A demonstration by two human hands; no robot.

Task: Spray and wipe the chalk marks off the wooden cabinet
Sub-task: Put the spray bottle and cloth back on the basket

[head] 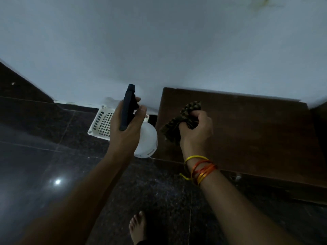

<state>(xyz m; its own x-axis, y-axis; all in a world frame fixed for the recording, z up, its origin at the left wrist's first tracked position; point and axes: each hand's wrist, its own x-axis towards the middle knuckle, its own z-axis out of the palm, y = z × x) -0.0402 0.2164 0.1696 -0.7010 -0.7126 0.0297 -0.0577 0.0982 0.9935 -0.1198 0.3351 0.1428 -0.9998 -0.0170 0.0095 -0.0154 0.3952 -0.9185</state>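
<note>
Left hand [127, 124] wraps spray bottle [146, 140], finger on trigger. Right hand [196, 128] clutches cloth [184, 117] over wooden cabinet [247, 131] top. Risk: nozzle faces wall, spray misses; chalk marks indiscernible in dimness.

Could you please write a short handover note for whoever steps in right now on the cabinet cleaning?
Left hand grips the spray bottle by its dark trigger head, held over the floor just left of the cabinet.
Right hand grips the bunched cloth above the cabinet top.
Done: both tools are in hand. No chalk marks or wet patches can be made out in this dim view.
Left: check the top for marks, then spray and wipe as needed.
Note: a white basket sits on the floor by the wall.
</note>
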